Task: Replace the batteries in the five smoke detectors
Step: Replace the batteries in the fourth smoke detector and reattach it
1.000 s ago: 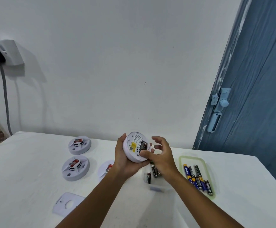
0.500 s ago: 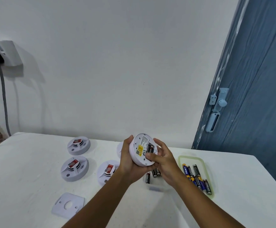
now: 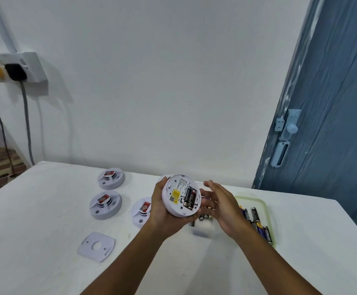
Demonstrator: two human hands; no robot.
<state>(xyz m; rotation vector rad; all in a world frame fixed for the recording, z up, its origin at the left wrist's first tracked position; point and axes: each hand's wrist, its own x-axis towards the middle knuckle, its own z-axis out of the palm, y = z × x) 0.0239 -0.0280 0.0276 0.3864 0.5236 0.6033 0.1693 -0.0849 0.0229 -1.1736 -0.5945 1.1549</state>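
My left hand (image 3: 159, 209) grips a round white smoke detector (image 3: 176, 195) above the table, its back turned to me. Black batteries (image 3: 189, 197) sit in its open compartment beside a yellow label. My right hand (image 3: 223, 206) hovers just right of the detector with relaxed, spread fingers, holding nothing. Three more detectors lie face up on the table: far left (image 3: 111, 178), mid left (image 3: 105, 205) and one (image 3: 141, 211) partly behind my left wrist. A detached mounting plate (image 3: 96, 246) lies near me.
A pale green tray (image 3: 262, 206) on the right holds several batteries (image 3: 256, 222). Loose batteries (image 3: 204, 218) lie in a clear container under my hands. The white table (image 3: 35, 231) meets a wall; a blue door (image 3: 332, 124) stands right, and a wall socket with plugs (image 3: 13, 68) sits left.
My right hand has come off the detector's battery compartment and moved right, fingers now spread. The left hand keeps the detector held up, shifted slightly.
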